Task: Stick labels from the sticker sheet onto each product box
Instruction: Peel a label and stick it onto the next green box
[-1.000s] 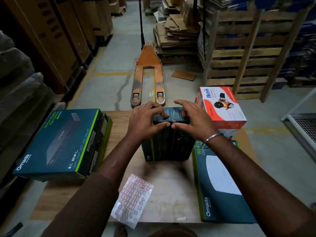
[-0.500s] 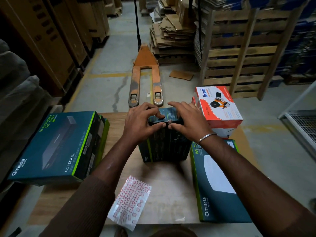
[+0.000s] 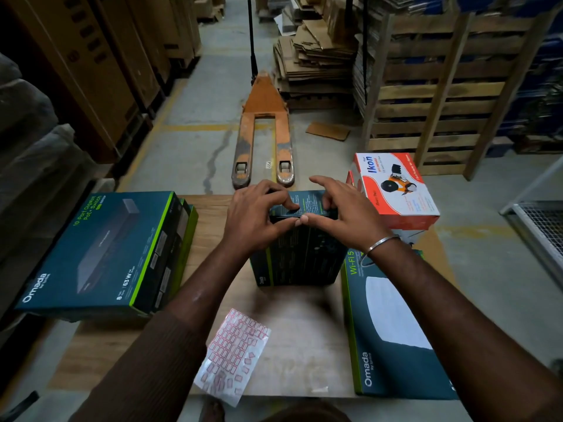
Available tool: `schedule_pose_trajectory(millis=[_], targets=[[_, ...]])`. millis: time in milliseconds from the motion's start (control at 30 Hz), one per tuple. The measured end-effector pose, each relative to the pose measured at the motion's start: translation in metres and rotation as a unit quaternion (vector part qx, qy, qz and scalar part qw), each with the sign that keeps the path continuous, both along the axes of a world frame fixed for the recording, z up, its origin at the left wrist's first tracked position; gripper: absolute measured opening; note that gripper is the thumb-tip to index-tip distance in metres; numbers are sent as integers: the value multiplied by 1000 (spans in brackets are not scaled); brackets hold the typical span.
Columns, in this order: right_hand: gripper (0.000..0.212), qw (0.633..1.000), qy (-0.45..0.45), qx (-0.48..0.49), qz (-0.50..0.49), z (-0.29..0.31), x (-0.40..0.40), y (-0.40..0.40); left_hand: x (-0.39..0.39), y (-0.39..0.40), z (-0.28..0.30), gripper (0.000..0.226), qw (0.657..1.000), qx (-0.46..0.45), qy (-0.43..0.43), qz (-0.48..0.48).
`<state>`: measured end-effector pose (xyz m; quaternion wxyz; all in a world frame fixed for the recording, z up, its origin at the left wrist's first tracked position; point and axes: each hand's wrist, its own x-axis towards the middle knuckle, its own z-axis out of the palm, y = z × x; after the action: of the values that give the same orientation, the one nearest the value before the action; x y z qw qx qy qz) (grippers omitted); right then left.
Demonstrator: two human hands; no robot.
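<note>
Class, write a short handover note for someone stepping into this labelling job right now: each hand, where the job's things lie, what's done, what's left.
Left hand and right hand: both on the top edge of the upright dark box at mid-table, thumbs meeting there; any label under them is hidden.
Sticker sheet: lying free on the table's near edge.
Other boxes: switch box at left, Wi-Fi box at right, red Ikon box at far right.
Done: none confirmed.
Left: finish this box, then check and label the others.

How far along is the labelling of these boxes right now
Nothing shows as finished: no stuck label is legible on any box. In hand: left hand and right hand press their fingertips on the top edge of the upright dark box. The sticker sheet still holds many labels; the switch box, Wi-Fi box and Ikon box seemingly remain.
</note>
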<state>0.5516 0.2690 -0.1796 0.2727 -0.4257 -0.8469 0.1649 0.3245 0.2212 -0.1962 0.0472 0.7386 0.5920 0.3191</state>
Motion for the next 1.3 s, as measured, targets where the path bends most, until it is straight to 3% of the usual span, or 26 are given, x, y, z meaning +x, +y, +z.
schedule_pose_trajectory(millis=[300, 533, 633, 733, 1000, 1167, 1300], targets=[[69, 994, -48, -99, 10, 15, -6, 14, 1, -2, -2, 32, 1000, 3, -2, -1], [53, 995, -64, -75, -26, 17, -13, 23, 0, 0, -2, 31, 1000, 4, -16, 0], [60, 993, -41, -106, 2, 20, -6, 23, 0, 0, -2, 30, 1000, 6, -13, -1], [74, 992, -74, -105, 7, 19, -8, 24, 0, -1, -3, 29, 1000, 12, -13, -4], [76, 987, -128, -96, -17, 16, -21, 44, -4, 11, -2, 33, 1000, -8, 0, -4], [70, 992, -84, -92, -27, 15, -21, 55, -6, 29, 3, 30, 999, -39, -7, -1], [78, 991, -48, -123, -20, 18, -18, 64, -8, 38, 8, 28, 998, -56, -19, 2]])
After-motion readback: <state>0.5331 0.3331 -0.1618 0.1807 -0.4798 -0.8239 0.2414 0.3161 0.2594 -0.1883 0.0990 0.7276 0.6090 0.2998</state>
